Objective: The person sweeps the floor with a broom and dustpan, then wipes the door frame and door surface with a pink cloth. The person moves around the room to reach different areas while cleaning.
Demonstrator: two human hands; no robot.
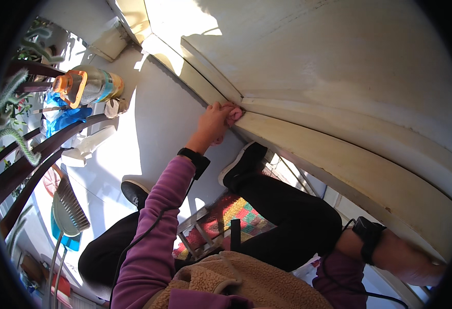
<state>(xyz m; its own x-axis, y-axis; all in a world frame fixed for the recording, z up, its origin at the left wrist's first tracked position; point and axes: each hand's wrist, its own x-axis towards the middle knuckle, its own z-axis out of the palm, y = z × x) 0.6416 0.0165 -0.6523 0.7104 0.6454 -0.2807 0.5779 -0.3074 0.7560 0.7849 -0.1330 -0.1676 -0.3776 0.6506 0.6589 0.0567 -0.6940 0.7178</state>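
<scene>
My left hand [212, 123] grips a crumpled pink cloth [233, 114]. It presses the cloth into the corner where two cream-painted frame rails [310, 145] meet, beside a broad cream panel [326, 58]. Out at the right rim, my right hand [422, 270] is beside the lower end of the long rail. Its fingers fade into the dark picture edge, so I cannot tell whether they hold anything. Both wrists wear black straps with cabled devices.
A multicoloured woven mat [245, 216] and a metal frame [200, 235] lie below me. On the left are a large orange-handled bottle [94, 85], a broom [71, 206], a blue dustpan [71, 241], dark curved bars [36, 166] and cactus stems [21, 143]. My black shoes [245, 162] stand on pale floor.
</scene>
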